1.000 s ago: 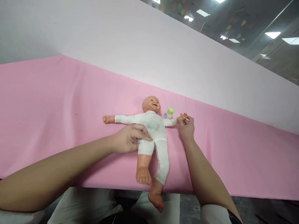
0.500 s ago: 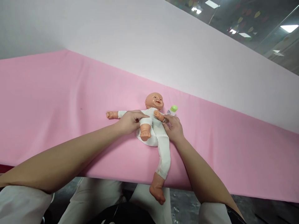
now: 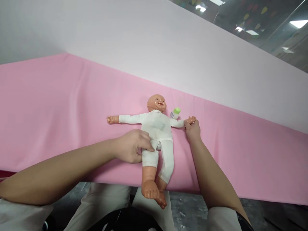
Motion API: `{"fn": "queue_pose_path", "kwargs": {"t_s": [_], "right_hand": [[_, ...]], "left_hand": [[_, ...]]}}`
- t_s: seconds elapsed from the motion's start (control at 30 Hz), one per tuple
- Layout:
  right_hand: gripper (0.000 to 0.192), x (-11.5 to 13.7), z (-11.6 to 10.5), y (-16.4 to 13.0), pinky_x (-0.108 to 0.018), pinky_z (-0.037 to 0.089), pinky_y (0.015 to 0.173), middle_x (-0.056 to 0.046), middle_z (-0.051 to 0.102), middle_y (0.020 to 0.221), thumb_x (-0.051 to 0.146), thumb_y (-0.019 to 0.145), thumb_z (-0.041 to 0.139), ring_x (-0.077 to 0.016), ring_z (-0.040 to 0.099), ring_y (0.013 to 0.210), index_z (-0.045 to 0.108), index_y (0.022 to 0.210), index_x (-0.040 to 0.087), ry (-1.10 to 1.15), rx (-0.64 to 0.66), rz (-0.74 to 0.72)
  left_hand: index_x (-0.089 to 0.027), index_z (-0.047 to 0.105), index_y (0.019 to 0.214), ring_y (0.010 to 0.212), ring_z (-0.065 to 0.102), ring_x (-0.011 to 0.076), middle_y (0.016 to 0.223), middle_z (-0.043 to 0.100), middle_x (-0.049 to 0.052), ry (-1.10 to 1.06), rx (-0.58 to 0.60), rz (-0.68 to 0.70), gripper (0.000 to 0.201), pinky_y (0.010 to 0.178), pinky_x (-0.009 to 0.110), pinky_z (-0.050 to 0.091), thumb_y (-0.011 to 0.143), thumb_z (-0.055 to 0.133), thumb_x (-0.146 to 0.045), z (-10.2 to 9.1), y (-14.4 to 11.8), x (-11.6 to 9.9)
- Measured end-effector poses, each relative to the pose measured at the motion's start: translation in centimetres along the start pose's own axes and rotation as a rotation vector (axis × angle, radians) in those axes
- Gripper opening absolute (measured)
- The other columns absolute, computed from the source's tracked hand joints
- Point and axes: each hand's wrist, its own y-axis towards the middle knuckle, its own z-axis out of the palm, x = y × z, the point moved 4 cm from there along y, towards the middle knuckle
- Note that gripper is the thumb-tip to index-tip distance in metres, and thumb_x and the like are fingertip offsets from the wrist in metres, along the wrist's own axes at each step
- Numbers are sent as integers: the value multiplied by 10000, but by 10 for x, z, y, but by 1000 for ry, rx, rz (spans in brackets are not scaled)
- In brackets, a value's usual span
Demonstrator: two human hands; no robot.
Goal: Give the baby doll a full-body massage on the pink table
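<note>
A baby doll (image 3: pixel 157 125) with a white cloth body and plastic head, hands and feet lies face up, its head away from me. Its arms are spread to both sides and its feet hang over the near table edge. My left hand (image 3: pixel 134 146) is closed around the doll's thigh on the left, thumb and finger on the cloth. With my right hand (image 3: pixel 193 131) I pinch the doll's outstretched arm at the wrist, on the right. Just above that arm lies a small white bottle with a green cap (image 3: pixel 175 112), touched by neither hand.
A pink cover (image 3: pixel 48 112) lies over the table. Behind it rises a pale wall (image 3: pixel 144 41), with a glass panel (image 3: pixel 252 25) showing lights at the upper right. My legs (image 3: pixel 101 199) are below the near edge.
The doll's raised leg has come down toward me with my left hand. Its bent arm has been drawn out to the right by my right hand, uncovering the chest.
</note>
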Motion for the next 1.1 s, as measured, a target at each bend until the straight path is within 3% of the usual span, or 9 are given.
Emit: {"fn": "queue_pose_path", "kwargs": {"t_s": [0.1,0.17,0.3,0.43,0.53,0.7,0.83,0.93,1.1], "right_hand": [[561,-11,-3,4,-516,622,832,-71,763,812,529,828,799,-319,742,777,656,1264,206,-148,65,153],[561,-7,-3,4,-527,614,890,-75,773,848,545,823,800,-329,751,842,679,1256,210,-201,67,163],[674,23,1,-7,-473,589,1004,-98,783,1204,543,889,722,-277,741,1034,606,1472,226,-111,14,-19],[652,55,18,-29,-396,602,924,-54,763,1229,484,983,616,-207,702,899,511,1597,294,-137,32,-244],[604,71,36,-46,-412,616,918,-67,739,1248,440,998,597,-223,698,931,534,1583,304,-227,85,-404],[462,78,60,-61,-454,605,1051,-95,635,1461,308,1026,528,-277,636,1319,647,1472,288,-373,285,-597],[473,76,62,-60,-468,622,1029,-84,621,1483,288,1027,529,-284,650,1307,630,1488,314,-455,346,-583],[467,75,58,-56,-461,616,1031,-80,666,1425,340,1009,596,-280,676,1236,640,1472,314,-390,309,-571],[497,65,39,-41,-398,624,833,-71,743,1209,476,994,623,-193,687,796,655,1445,269,-245,193,-398]], "left_hand": [[-242,783,930,633,618,177,672,671,13,-29,24,-15,228,592,300,465,741,705,-140,6,0,1],[-231,790,943,634,625,166,703,670,20,-38,-24,-24,216,586,285,472,752,716,-163,4,-1,4],[-217,808,1035,676,645,156,763,678,24,61,-229,-86,246,625,272,510,804,720,-206,-11,-4,17],[-193,818,1080,710,650,152,827,715,35,164,-391,-223,287,675,283,534,824,688,-190,-24,-9,40],[-177,829,1065,721,652,150,874,731,41,140,-410,-382,310,673,280,529,803,663,-179,-26,-11,64],[-191,833,1003,771,673,168,901,738,22,41,-388,-591,296,679,275,523,741,699,-214,-22,-14,93],[-195,835,1024,778,680,168,917,744,26,30,-373,-572,289,678,272,526,768,707,-238,-20,-13,96],[-196,835,1030,763,680,160,899,742,28,56,-376,-506,283,675,267,527,783,702,-234,-22,-12,89],[-193,844,1002,704,655,136,818,723,27,118,-333,-304,255,646,246,504,783,715,-168,-27,-8,60]]}}
